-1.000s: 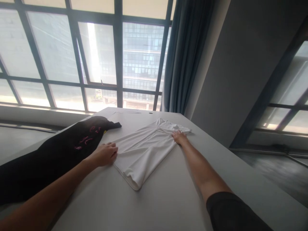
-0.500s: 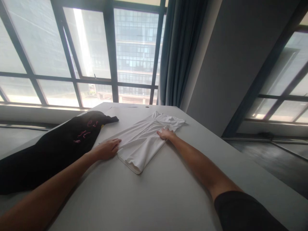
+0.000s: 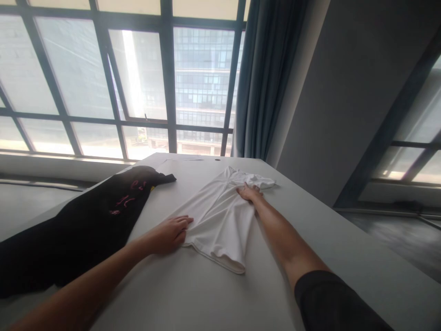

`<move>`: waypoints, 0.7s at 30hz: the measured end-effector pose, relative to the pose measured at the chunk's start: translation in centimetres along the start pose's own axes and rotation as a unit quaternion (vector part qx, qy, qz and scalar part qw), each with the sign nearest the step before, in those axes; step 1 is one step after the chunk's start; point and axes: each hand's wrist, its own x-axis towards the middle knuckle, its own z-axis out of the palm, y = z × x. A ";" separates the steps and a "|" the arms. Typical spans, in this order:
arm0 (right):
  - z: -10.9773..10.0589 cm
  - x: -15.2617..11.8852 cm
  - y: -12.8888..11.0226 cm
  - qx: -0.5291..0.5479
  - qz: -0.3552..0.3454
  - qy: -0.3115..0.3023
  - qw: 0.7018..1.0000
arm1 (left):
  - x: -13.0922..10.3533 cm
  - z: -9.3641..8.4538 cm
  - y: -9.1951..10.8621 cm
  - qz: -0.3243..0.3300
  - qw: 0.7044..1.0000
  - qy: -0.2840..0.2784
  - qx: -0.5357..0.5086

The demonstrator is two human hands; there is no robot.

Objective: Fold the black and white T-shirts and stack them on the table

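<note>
A white T-shirt (image 3: 220,216) lies lengthwise on the white table (image 3: 193,294), creased, its hem toward me and slightly raised at the near right corner. My left hand (image 3: 172,233) rests flat at the shirt's left edge near the hem, fingers stretched onto the fabric. Farther up, my right hand (image 3: 250,192) presses on the shirt's upper right part with its fingers apart. Some fabric is bunched beyond that hand. To the left lies a black garment (image 3: 99,216) with pink lettering, touched by neither hand.
Large windows (image 3: 203,82) stand behind the table's far end, with a blue-grey curtain (image 3: 265,87) beside them. A grey pillar (image 3: 330,101) rises at the right. A dark round hole (image 3: 217,160) sits near the table's far edge.
The shirt's near end has swung right and spread wider. My left hand has come nearer along the shirt's left edge; my right hand stays on its upper part. The view has shifted slightly.
</note>
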 end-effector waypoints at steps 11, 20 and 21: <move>2.0 6.6 -6.8 0.001 -0.172 -0.014 0.985 | 0.5 0.2 -0.9 -0.072 0.997 0.004 -0.033; 1.2 3.8 -4.4 -0.036 -0.180 -0.033 0.982 | -0.7 -0.8 -2.5 -0.015 0.997 -0.042 -0.055; 1.1 2.9 -4.1 -0.051 -0.175 -0.043 0.982 | -0.7 -0.8 -2.8 -0.016 0.998 -0.040 -0.047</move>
